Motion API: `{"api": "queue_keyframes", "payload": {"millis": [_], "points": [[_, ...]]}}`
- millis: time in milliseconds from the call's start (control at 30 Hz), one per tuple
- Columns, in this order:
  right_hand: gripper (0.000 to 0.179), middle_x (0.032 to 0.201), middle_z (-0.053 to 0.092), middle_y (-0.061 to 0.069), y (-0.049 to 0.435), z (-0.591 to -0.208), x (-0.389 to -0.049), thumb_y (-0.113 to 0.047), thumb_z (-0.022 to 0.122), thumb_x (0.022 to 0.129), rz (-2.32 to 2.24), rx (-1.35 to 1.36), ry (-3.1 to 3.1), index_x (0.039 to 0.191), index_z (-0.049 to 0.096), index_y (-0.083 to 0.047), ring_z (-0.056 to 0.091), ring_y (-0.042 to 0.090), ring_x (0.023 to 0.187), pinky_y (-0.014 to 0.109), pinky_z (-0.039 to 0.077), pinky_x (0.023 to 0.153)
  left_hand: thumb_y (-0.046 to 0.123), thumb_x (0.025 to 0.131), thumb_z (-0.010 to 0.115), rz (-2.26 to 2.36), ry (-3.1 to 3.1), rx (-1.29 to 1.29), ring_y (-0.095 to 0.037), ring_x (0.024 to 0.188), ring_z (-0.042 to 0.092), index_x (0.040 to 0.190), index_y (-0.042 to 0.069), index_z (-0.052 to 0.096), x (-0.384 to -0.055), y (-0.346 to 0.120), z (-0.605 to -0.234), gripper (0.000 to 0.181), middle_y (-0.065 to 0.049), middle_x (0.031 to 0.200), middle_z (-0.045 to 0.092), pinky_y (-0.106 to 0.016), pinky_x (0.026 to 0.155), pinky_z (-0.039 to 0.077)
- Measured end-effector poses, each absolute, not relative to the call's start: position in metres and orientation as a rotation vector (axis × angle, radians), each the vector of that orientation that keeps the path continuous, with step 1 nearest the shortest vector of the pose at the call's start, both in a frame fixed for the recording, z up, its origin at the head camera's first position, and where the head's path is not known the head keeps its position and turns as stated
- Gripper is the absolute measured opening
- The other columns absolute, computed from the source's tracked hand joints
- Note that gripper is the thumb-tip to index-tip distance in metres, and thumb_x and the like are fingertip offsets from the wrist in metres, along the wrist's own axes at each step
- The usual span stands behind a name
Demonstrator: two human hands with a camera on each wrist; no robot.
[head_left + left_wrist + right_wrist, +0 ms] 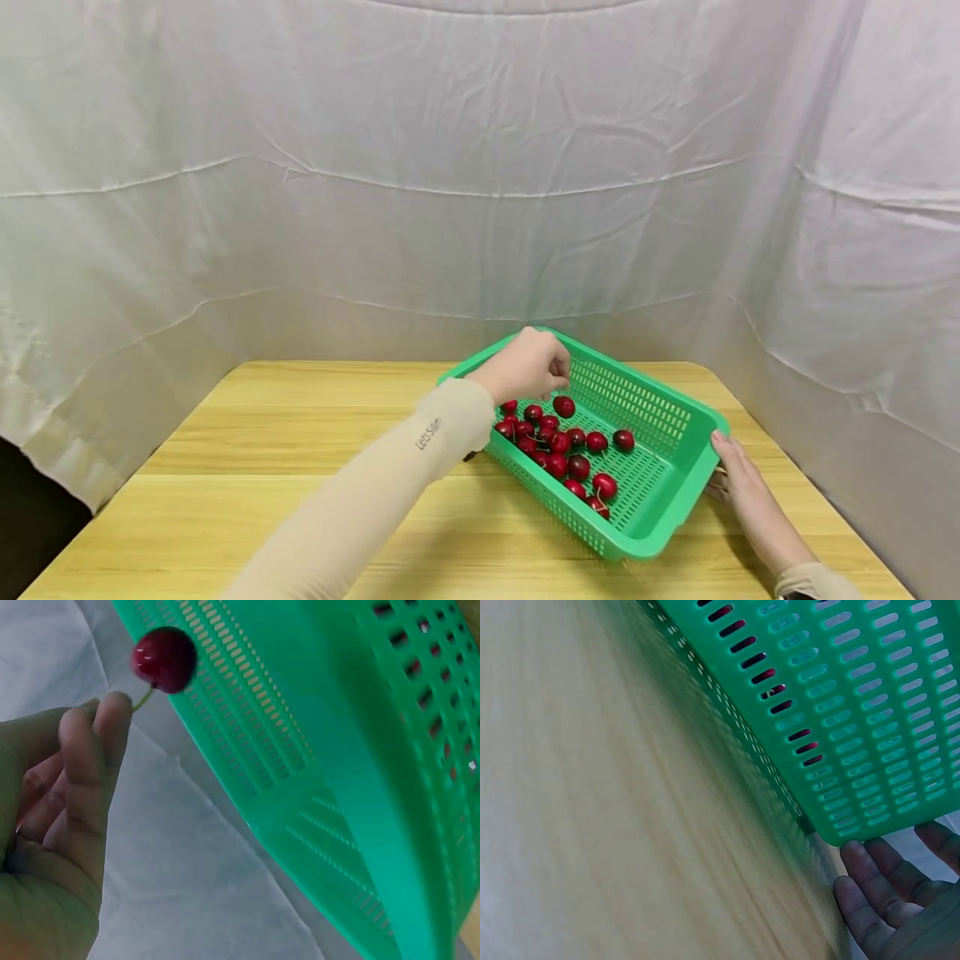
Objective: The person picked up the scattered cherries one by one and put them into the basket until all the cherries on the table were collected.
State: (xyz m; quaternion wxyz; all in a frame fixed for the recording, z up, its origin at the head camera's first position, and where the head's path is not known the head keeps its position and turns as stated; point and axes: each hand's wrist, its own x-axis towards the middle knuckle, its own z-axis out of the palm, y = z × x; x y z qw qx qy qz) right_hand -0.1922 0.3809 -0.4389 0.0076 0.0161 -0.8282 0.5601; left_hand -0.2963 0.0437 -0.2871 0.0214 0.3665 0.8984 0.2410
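Observation:
A green plastic basket with slotted walls sits at a slant over the wooden table, a shadow beneath its near side. Several dark red cherries with stems lie inside, gathered toward its left side. Above them, my left hand pinches one cherry by its green stem between thumb and fingertips. That cherry hangs free of the hand in the left wrist view. My right hand holds the basket's right end, thumb on the rim. In the right wrist view its fingers touch the basket's lower edge.
The light wooden table extends left of the basket and in front of it. White cloth hangs as walls behind the table and along both sides. Its folds come close to the table's back edge.

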Motion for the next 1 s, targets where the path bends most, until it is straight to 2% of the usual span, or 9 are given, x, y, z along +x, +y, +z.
{"api": "queue_keyframes", "payload": {"millis": [167, 433, 767, 1000], "points": [[0.081, 0.159, 0.035, 0.031, 0.379, -0.439, -0.192, -0.054, 0.013, 0.116, 1.745, 0.059, -2.577, 0.166, 0.007, 0.010, 0.054, -0.020, 0.108, 0.009, 0.049, 0.090, 0.008, 0.101, 0.074, 0.658, 2.746, 1.209, -0.005, 0.061, 0.071, 0.089, 0.013, 0.081, -0.291, 0.057, -0.288, 0.015, -0.003, 0.090, 0.082, -0.015, 0.065, 0.057], [0.081, 0.159, 0.035, 0.031, 0.378, -0.438, -0.191, -0.054, 0.014, 0.116, 1.751, 0.062, -2.570, 0.166, 0.008, 0.010, 0.054, -0.020, 0.108, 0.009, 0.049, 0.090, 0.004, 0.100, 0.073, 0.610, 2.677, 1.270, -0.002, 0.068, 0.070, 0.089, 0.014, 0.081, -0.282, 0.070, -0.293, 0.017, 0.001, 0.089, 0.081, -0.014, 0.068, 0.057], [0.082, 0.158, 0.034, 0.031, 0.379, -0.438, -0.189, -0.054, 0.014, 0.116, 1.758, 0.053, -2.574, 0.166, 0.007, 0.010, 0.055, -0.019, 0.107, 0.010, 0.050, 0.089, 0.012, 0.103, 0.073, 0.506, 2.678, 1.349, -0.001, 0.082, 0.067, 0.101, 0.015, 0.083, -0.279, 0.079, -0.299, 0.010, 0.006, 0.096, 0.079, -0.013, 0.075, 0.053], [0.080, 0.156, 0.037, 0.029, 0.379, -0.438, -0.190, -0.053, 0.014, 0.116, 1.750, 0.059, -2.567, 0.166, 0.009, 0.009, 0.056, -0.017, 0.108, 0.011, 0.051, 0.090, 0.025, 0.105, 0.072, 0.501, 2.723, 1.370, 0.000, 0.085, 0.069, 0.105, 0.017, 0.082, -0.282, 0.069, -0.299, 0.013, 0.009, 0.098, 0.079, -0.014, 0.078, 0.055]]}}
